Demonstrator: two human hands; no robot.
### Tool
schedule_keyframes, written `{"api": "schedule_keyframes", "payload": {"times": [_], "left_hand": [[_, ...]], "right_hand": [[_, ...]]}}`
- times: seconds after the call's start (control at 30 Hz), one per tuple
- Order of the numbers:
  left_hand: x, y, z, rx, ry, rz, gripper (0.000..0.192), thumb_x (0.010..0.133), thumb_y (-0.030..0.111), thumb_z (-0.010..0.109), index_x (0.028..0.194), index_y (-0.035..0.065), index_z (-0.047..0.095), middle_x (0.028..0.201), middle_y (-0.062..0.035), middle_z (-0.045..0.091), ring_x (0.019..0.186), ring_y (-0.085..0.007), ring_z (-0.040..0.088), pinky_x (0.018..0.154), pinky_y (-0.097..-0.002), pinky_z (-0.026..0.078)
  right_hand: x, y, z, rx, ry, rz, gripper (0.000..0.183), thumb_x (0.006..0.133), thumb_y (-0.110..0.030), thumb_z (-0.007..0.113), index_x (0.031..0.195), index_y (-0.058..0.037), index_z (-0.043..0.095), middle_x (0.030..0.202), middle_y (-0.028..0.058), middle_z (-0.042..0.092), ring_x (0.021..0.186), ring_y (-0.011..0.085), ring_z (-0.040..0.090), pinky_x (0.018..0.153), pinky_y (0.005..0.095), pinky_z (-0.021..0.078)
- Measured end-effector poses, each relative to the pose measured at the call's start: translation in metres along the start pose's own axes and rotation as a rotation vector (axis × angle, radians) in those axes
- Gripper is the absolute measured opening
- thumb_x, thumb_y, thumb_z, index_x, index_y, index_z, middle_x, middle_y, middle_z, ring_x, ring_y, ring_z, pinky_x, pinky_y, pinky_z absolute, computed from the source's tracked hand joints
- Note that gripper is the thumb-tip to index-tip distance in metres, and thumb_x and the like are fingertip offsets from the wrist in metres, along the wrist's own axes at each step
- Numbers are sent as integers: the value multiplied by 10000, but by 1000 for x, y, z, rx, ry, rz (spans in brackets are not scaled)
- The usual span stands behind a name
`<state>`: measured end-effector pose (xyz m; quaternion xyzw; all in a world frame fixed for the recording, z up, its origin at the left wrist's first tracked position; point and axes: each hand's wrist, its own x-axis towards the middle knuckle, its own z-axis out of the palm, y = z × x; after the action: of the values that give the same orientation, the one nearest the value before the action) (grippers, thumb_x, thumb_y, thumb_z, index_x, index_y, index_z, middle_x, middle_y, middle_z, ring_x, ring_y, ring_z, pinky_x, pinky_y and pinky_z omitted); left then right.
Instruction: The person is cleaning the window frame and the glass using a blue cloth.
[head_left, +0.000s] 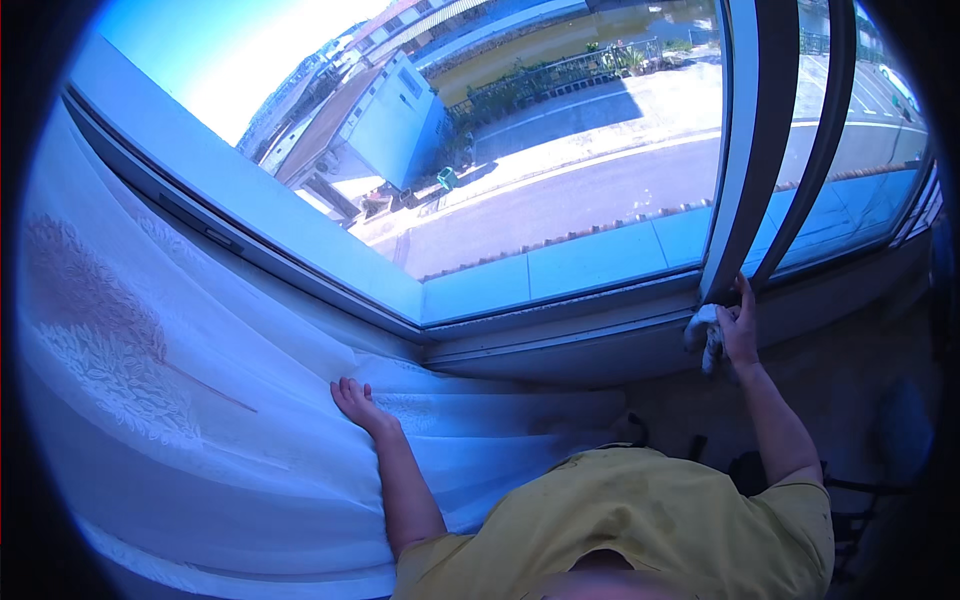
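With a crumpled whitish cloth (705, 331) in its grip, my right hand (739, 322) is at the foot of the sliding window's upright frame (739, 187); one finger points up against the frame. My left hand (358, 401) rests on a sheer white curtain (285, 465) with leaf-pattern lace, its fingers slightly curled and apart, holding no separate object. Between the hands runs the window's lower track (562, 330), above and in front of my body. The window opening left of the upright frame shows the outdoors.
A recessed latch plate (217, 236) sits in the left window jamb. Beyond the window lie a tiled ledge (585, 259), a road (555, 195) and a white building (390, 127). Dark objects, too dim to name, stand on the floor at lower right.
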<state>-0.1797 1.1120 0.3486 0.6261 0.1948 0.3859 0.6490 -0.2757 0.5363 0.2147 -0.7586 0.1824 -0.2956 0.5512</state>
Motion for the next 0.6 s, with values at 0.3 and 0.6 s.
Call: {"api": "schedule_keyframes", "payload": {"times": [0.3, 0.6], "left_hand": [[49, 25, 15, -268, -355, -62, 350, 943, 270, 483, 1218, 54, 507, 1091, -36, 593, 1012, -154, 555, 872, -298, 395], [94, 48, 11, -278, -346, 266, 463, 1010, 333, 315, 1365, 51, 406, 1367, -109, 478, 1267, -221, 447, 1064, -361, 313]], "right_hand": [[-20, -54, 69, 1069, -197, 756, 186, 908, -79, 558, 1087, -32, 541, 986, 113, 608, 864, 218, 636, 754, 352, 557], [111, -380, 36, 579, 153, -836, 375, 874, -116, 627, 1230, -74, 514, 1163, 109, 574, 1109, 224, 562, 962, 372, 450]]}}
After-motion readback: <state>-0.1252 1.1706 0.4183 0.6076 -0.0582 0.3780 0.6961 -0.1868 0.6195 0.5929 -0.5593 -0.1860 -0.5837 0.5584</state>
